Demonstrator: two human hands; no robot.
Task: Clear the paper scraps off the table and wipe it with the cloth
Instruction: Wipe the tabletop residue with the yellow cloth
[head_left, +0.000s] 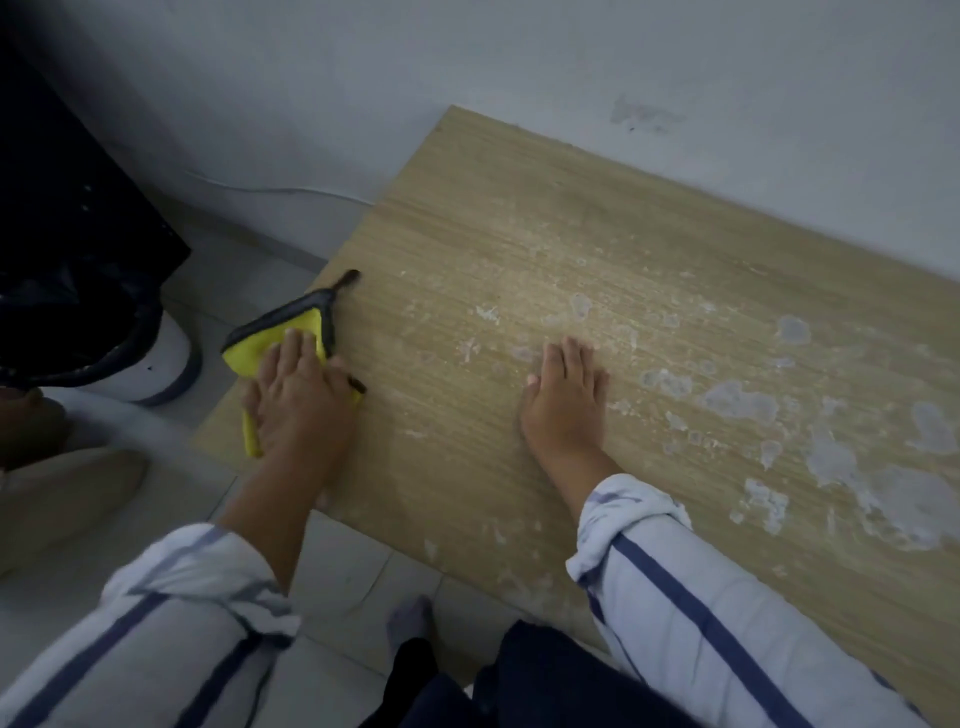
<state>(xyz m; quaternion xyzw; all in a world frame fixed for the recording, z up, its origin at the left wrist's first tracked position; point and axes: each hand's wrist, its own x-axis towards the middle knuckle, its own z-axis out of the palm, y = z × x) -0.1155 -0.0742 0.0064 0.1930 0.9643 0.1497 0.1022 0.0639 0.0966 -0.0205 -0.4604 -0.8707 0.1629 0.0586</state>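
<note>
Blue-striped white sleeve (701, 597) nearest. My left grip (298, 395), flat, presses yellow grey-edged cloth (260, 345) onto pale wood-grain desk (519, 234) for wiping; right grip (563, 395) flat, empty, bracing.

The table (519, 249) is pale tan wood grain, blotched whitish at its right end. At its left edge the cloth (291, 325) is yellow, trimmed dark grey. The sleeves (701, 613) at its near edge are white with navy stripes. Left of it the bin (156, 364) is white, its liner (78, 291) black.
</note>
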